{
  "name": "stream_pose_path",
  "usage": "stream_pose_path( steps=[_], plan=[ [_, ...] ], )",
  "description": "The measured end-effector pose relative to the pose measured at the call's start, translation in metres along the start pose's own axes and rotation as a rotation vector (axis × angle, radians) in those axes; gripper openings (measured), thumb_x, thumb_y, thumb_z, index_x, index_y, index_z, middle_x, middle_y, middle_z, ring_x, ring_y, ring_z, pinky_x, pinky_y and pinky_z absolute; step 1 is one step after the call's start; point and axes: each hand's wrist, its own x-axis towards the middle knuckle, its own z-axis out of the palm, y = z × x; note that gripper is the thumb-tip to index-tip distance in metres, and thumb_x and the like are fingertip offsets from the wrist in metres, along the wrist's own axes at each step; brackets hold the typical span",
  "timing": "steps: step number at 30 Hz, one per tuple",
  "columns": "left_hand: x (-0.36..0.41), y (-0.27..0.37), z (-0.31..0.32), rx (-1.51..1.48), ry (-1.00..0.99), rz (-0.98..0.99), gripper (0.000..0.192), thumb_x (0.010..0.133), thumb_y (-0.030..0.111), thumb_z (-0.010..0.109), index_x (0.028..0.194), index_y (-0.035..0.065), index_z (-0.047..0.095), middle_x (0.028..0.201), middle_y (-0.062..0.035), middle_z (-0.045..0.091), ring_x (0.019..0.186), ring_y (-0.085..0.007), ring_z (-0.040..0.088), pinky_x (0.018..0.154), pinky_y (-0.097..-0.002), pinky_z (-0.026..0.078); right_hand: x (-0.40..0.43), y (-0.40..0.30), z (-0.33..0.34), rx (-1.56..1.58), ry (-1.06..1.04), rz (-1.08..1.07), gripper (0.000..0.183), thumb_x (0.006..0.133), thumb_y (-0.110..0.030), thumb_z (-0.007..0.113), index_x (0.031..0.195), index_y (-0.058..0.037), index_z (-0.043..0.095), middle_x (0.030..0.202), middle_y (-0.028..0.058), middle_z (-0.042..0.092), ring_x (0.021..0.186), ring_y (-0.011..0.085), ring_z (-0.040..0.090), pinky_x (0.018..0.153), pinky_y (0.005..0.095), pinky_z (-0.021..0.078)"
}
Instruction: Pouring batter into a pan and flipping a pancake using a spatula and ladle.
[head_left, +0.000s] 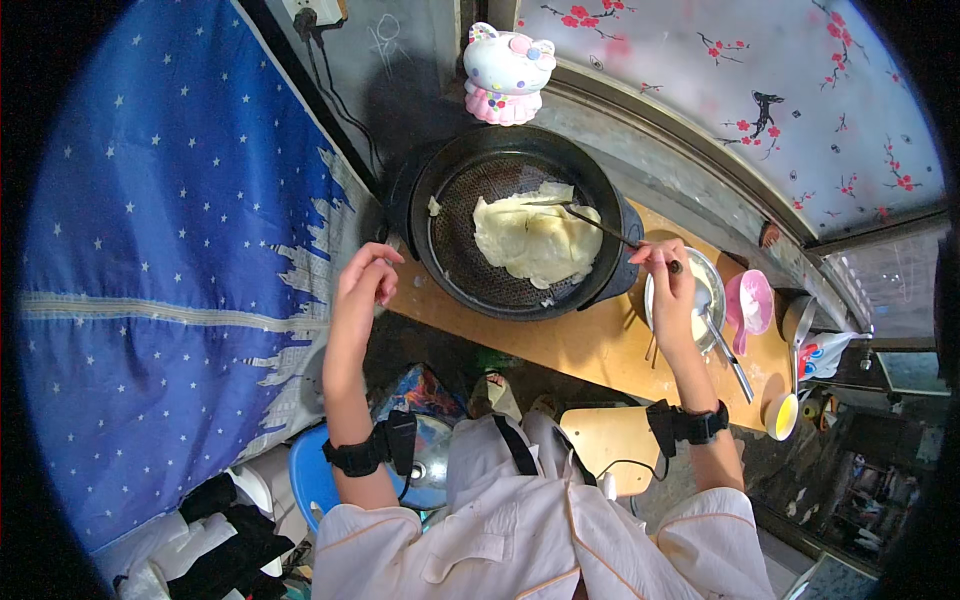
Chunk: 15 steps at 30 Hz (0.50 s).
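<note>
My right hand (667, 270) grips the handle of a spatula (600, 225) and is above the pan's right side. The blade meets the upper part of a pale, thin pancake (536, 244), which is partly folded over itself. It lies right of centre in a black round electric frying pan (450, 289) with a textured base. My left hand (371, 274) hovers by the pan's left handle, its fingers loosely curled and holding nothing. Below my right hand, partly hidden by it, is a bowl (720, 281) of pale batter with a metal ladle (727, 352) resting in it.
A wooden table (577, 360) carries the pan. Farther right are a pink cup (754, 300) with white powder and a small bowl (780, 420) of yellow contents. A cat-shaped figurine (508, 71) stands behind the pan. A blue starry curtain (180, 225) hangs at left; a wooden stool (600, 442) is below.
</note>
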Motion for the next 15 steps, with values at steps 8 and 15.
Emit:
stream_pose_path(
  steps=[8,15],
  plan=[
    [0.003,-0.004,-0.004,0.001,0.012,-0.014,0.014,0.079,0.009,0.034,0.083,0.0028,0.046,0.055,0.0021,0.034,0.050,-0.0048,0.032,0.047,-0.0179,0.026,-0.011,0.014,0.012,-0.167,-0.106,-0.086,0.020,0.083,-0.008,0.040,0.072,0.0017,0.054,0.080,0.0092,0.046,0.082,0.0203,0.048,0.076,0.0281,0.0364],
    [0.000,-0.001,-0.001,0.015,0.003,-0.019,0.014,0.079,0.010,0.035,0.083,0.0031,0.046,0.056,0.0026,0.035,0.051,-0.0044,0.032,0.047,-0.0173,0.026,-0.002,0.021,0.027,-0.192,-0.086,-0.117,0.019,0.083,-0.009,0.041,0.073,-0.0002,0.055,0.078,0.0087,0.046,0.079,0.0191,0.047,0.074,0.0270,0.0364]
  ],
)
